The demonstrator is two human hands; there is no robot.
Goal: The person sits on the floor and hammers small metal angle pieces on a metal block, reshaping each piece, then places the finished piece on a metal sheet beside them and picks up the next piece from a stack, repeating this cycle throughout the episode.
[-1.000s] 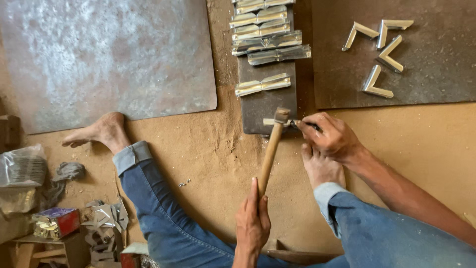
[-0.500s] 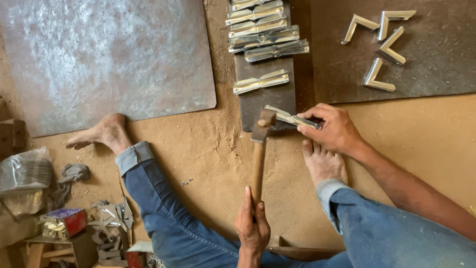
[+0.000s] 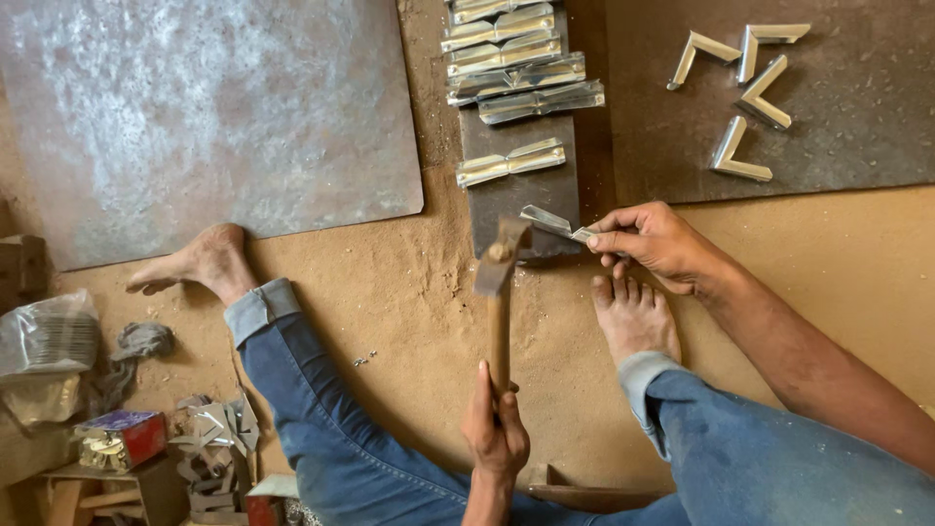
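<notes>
My left hand (image 3: 496,429) grips the wooden handle of a hammer (image 3: 500,282), whose head hovers just above the near end of a dark metal block (image 3: 516,200). My right hand (image 3: 654,244) pinches a shiny bent metal strip (image 3: 550,222) and holds it tilted over that same end of the block. Further along the block lie several folded shiny strips (image 3: 516,49), one pair (image 3: 510,163) apart from the stack. My bare feet rest on the sandy floor, one (image 3: 195,263) at the left and one (image 3: 635,317) under my right hand.
A large grey metal sheet (image 3: 195,117) lies at the left. A dark sheet (image 3: 838,107) at the right carries several L-shaped metal corner pieces (image 3: 745,97). At the lower left are a plastic bag (image 3: 44,336), a small box (image 3: 122,438) and metal scraps (image 3: 214,438).
The hammer head has lifted off the strip and swung left. My right hand has raised the strip's free end, tilting it on the block.
</notes>
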